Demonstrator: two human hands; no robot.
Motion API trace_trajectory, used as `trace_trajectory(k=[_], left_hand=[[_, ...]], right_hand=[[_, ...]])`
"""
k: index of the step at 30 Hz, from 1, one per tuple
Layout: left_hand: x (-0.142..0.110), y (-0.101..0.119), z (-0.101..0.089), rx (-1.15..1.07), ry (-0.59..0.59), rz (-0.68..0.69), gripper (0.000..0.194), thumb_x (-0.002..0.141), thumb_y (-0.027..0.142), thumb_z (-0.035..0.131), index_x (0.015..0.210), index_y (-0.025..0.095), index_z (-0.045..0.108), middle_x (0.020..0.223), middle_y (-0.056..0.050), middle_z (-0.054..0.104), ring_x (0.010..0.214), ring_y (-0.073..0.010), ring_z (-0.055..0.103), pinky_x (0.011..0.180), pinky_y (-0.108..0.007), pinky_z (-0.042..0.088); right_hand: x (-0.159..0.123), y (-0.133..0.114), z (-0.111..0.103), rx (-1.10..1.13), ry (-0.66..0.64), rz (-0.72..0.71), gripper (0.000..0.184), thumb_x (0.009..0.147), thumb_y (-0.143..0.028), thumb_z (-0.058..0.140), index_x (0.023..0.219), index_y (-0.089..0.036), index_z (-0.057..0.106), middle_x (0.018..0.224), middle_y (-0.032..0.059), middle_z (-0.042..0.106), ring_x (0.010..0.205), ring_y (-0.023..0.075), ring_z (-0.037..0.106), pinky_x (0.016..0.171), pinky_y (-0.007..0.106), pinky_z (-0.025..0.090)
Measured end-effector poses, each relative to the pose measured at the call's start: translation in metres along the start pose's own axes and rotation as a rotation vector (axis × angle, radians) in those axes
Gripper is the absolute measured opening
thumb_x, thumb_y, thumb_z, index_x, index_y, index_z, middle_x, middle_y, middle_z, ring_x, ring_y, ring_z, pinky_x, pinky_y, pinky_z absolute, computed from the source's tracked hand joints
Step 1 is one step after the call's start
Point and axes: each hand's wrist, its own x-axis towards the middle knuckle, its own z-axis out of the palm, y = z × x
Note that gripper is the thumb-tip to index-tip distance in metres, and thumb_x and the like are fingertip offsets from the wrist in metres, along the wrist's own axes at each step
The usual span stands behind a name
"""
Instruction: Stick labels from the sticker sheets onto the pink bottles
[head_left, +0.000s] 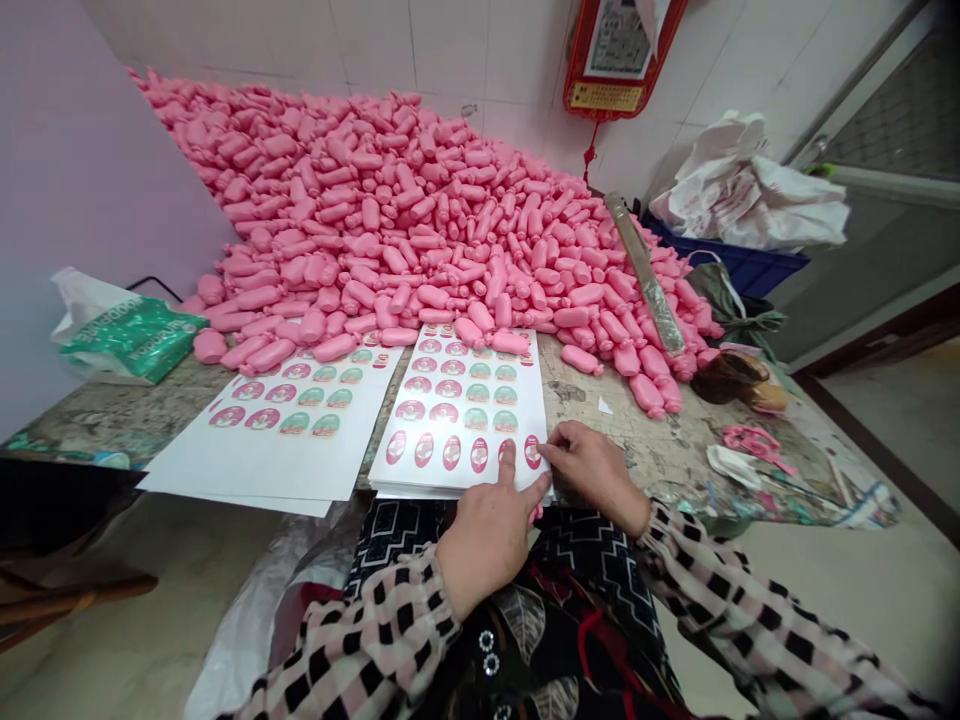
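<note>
White tiled wall (450,50) meets a lilac wall (90,170) above a pale floor (885,570)

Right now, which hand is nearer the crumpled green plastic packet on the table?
Left hand is nearer, at the front edge of the white sticker sheets, right of the green plastic packet. Right hand lies farther right still.

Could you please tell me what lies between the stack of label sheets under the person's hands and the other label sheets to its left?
In the head view, a narrow strip of worn, stained tabletop separates the stack of label sheets from the other label sheets.
</note>
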Motion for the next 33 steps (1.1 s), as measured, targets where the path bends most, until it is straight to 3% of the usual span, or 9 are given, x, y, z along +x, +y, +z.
trace_trajectory(k=[6, 14, 19, 23, 26, 28, 30, 33], left_hand=[[0.000, 0.000, -0.001, -0.003, 0.019, 0.019, 0.067, 0.083, 0.027, 0.047, 0.142, 0.040, 0.016, 0.149, -0.020, 0.018, 0.086, -0.0295, 0.064, 0.071, -0.042, 0.048], [0.000, -0.002, 0.001, -0.024, 0.006, 0.020, 0.061, 0.085, 0.030, 0.044, 0.141, 0.039, 0.021, 0.149, -0.021, 0.016, 0.087, -0.0305, 0.063, 0.071, -0.042, 0.047], [-0.002, -0.003, -0.001, -0.050, 0.037, 0.029, 0.060, 0.083, 0.027, 0.047, 0.138, 0.041, 0.029, 0.149, -0.018, 0.019, 0.086, -0.0307, 0.063, 0.071, -0.043, 0.047], [-0.007, -0.008, -0.006, -0.149, 0.031, 0.059, 0.059, 0.082, 0.024, 0.048, 0.137, 0.040, 0.032, 0.149, -0.018, 0.020, 0.087, -0.0320, 0.063, 0.072, -0.047, 0.047], [-0.014, -0.016, -0.016, -0.414, 0.072, 0.100, 0.056, 0.084, 0.028, 0.047, 0.137, 0.037, 0.033, 0.141, -0.015, 0.038, 0.097, -0.0306, 0.060, 0.081, -0.048, 0.044], [-0.016, -0.020, -0.022, -0.745, 0.148, 0.043, 0.052, 0.083, 0.040, 0.051, 0.134, 0.031, 0.040, 0.124, -0.012, 0.054, 0.099, -0.0265, 0.058, 0.084, -0.042, 0.044], [-0.015, -0.022, -0.028, -1.201, 0.158, -0.084, 0.053, 0.081, 0.054, 0.048, 0.124, 0.023, 0.049, 0.101, -0.010, 0.064, 0.082, -0.0205, 0.061, 0.072, -0.033, 0.048], [-0.008, -0.023, -0.033, -1.880, 0.089, -0.259, 0.054, 0.081, 0.063, 0.040, 0.107, 0.018, 0.052, 0.072, -0.004, 0.061, 0.054, -0.0128, 0.056, 0.048, -0.023, 0.043]], right_hand=[[0.000, -0.013, -0.013, -0.173, 0.023, -0.058, 0.022, 0.079, -0.041, 0.055, 0.070, -0.023, 0.062, 0.076, -0.0007, 0.063, 0.065, 0.0131, 0.051, 0.052, 0.025, 0.021], [0.000, -0.019, -0.020, -0.150, 0.035, -0.075, 0.021, 0.077, -0.041, 0.057, 0.069, -0.023, 0.064, 0.075, -0.0010, 0.063, 0.065, 0.0132, 0.052, 0.052, 0.025, 0.024], [0.006, -0.018, -0.035, -0.051, 0.114, -0.067, 0.022, 0.074, -0.044, 0.060, 0.068, -0.024, 0.064, 0.073, -0.0016, 0.064, 0.063, 0.0137, 0.053, 0.053, 0.025, 0.028], [0.010, -0.008, -0.039, 0.184, 0.128, -0.049, 0.027, 0.068, -0.049, 0.065, 0.068, -0.023, 0.065, 0.065, -0.0016, 0.062, 0.059, 0.0141, 0.051, 0.053, 0.026, 0.032], [0.008, -0.002, -0.033, 0.524, 0.117, -0.052, 0.032, 0.066, -0.051, 0.067, 0.067, -0.020, 0.063, 0.063, -0.0013, 0.060, 0.056, 0.0126, 0.049, 0.055, 0.026, 0.035], [0.003, -0.004, -0.028, 0.738, 0.121, -0.046, 0.033, 0.065, -0.050, 0.069, 0.068, -0.018, 0.062, 0.064, -0.0011, 0.059, 0.057, 0.0119, 0.048, 0.057, 0.026, 0.037], [-0.006, -0.013, -0.025, 0.883, 0.106, -0.043, 0.032, 0.064, -0.048, 0.071, 0.069, -0.018, 0.061, 0.065, -0.0009, 0.058, 0.059, 0.0118, 0.048, 0.057, 0.026, 0.037], [-0.021, -0.036, -0.019, 0.979, 0.040, -0.066, 0.028, 0.065, -0.043, 0.073, 0.069, -0.018, 0.061, 0.066, -0.0008, 0.059, 0.060, 0.0118, 0.049, 0.058, 0.026, 0.039]])
